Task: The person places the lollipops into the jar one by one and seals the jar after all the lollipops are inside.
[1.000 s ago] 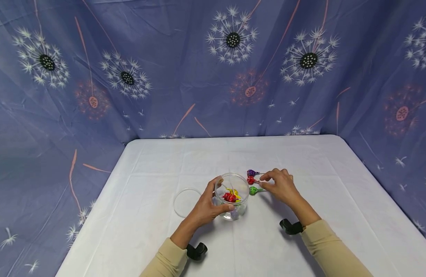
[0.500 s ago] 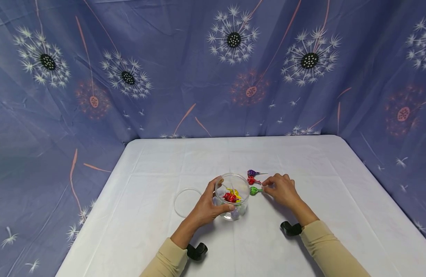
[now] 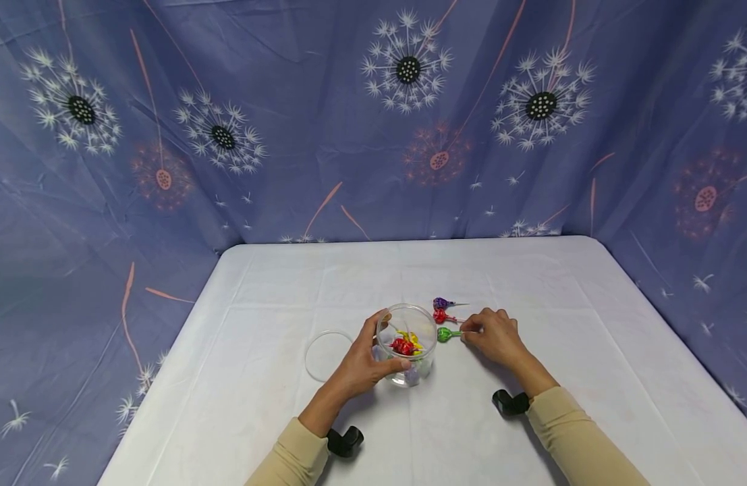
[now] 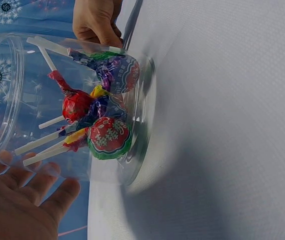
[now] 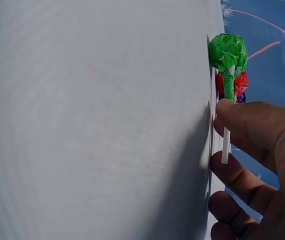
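Observation:
My left hand (image 3: 361, 368) grips a clear plastic jar (image 3: 407, 331) round its side, the mouth tilted up. Inside it are several wrapped lollipops (image 4: 109, 137) in red, purple, yellow and green, their white sticks pointing toward the mouth. To the right of the jar, my right hand (image 3: 497, 337) pinches the stick of a green lollipop (image 5: 227, 52) between thumb and index finger. The green head lies at the table surface in the head view. Just beyond it lie a red lollipop (image 3: 441, 316) and a purple lollipop (image 3: 443, 304), sticks to the right.
A clear ring-shaped lid (image 3: 327, 356) lies on the white-covered table (image 3: 276, 290) left of the jar. A blue curtain (image 3: 324, 121) with dandelion prints hangs behind the table and along its sides.
My right hand has moved slightly toward me, from the red lollipop's stick to the green one's, and pinches it now. My left hand and the jar have stayed in place.

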